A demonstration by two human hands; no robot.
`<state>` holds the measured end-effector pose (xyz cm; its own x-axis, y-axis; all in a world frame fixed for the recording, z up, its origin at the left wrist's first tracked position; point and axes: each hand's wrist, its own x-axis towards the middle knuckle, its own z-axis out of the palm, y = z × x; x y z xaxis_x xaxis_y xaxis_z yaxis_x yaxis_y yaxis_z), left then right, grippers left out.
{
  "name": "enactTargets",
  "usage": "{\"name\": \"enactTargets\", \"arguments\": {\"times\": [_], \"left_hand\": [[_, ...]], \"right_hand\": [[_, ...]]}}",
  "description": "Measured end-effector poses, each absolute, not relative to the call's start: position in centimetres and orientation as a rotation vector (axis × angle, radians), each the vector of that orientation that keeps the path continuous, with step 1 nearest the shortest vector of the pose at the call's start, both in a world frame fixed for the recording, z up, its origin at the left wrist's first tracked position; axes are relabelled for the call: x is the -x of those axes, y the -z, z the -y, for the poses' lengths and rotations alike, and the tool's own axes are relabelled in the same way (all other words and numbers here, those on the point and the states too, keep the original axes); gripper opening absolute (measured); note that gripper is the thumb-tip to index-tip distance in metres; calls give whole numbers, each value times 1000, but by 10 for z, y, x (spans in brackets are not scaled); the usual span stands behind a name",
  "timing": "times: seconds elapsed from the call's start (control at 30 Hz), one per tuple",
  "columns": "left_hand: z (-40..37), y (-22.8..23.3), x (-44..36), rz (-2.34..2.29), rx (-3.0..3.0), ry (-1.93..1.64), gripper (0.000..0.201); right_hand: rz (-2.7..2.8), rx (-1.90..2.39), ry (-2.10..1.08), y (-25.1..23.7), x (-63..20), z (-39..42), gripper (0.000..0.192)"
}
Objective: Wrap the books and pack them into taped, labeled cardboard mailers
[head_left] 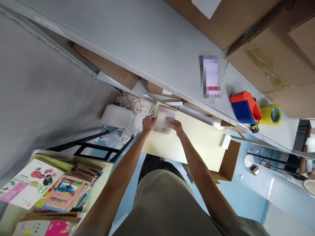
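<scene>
**Both hands grip a thin booklet over a pale yellow board**

At the middle of the frame, the left hand (148, 124) and the right hand (177, 126) hold a thin printed booklet (164, 119) between them, one at each side edge. The left fingers are curled around the booklet's left edge, pinching it; the right fingers pinch the right edge, though motion blur hides how each finger lies. The booklet sits just above the upper left corner of a pale yellow board (197, 137), which slants across the centre of the frame.

Left of the booklet lies a heap of white paper strips (134, 106) beside a white foam block (115, 116). In the lower left corner a stack of colourful children's books (61, 190) rests on a low table (103, 175). Across the upper half runs a grey tabletop (147, 42). On its right part stand a red and blue tape dispenser (244, 108) and, touching it, a yellow tape roll (272, 114). Brown cardboard boxes (270, 49) fill the upper right corner.
</scene>
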<state>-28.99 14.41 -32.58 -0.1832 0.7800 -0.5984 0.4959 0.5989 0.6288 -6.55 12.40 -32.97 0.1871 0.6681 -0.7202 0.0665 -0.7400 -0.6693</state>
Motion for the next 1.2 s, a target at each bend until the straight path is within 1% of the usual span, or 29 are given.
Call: {"name": "enactTargets", "arguments": {"times": [0.13,0.27,0.33,0.4,0.47,0.63,0.73,0.8,0.93,1.03,1.1,1.2], "left_hand": [[-141,322,288,-1843,-1042,-375,25],[-113,303,288,-1822,-1068,-491,28],[-90,288,285,-1786,-1020,-600,26],[-60,270,281,-1706,-928,-736,24],[-24,250,281,-1596,-853,-870,30],[91,197,306,-1472,-777,-1201,64],[182,171,336,-1553,-710,-1337,78],[249,157,355,-1637,-628,-1395,83],[378,145,383,-1812,-395,-1479,86],[456,146,398,-1898,-198,-1571,86],[497,149,409,-1930,-69,-1661,82],[551,154,433,-1965,103,-1849,70]], "right_hand": [[613,2083,-1532,321,58,-117,43],[647,2012,-1584,284,41,-88,40],[693,1924,-1631,261,32,-65,42],[748,1810,-1683,239,23,-37,48],[800,1698,-1731,220,17,-6,54],[929,1509,-1906,194,16,64,58],[1022,1422,-2005,188,32,96,60],[1085,1365,-2063,184,50,116,63],[1222,1215,-2208,175,95,165,65],[1315,1136,-2286,168,129,205,66],[1366,1110,-2327,165,151,230,64],[1446,1075,-2387,160,187,263,58]]}}
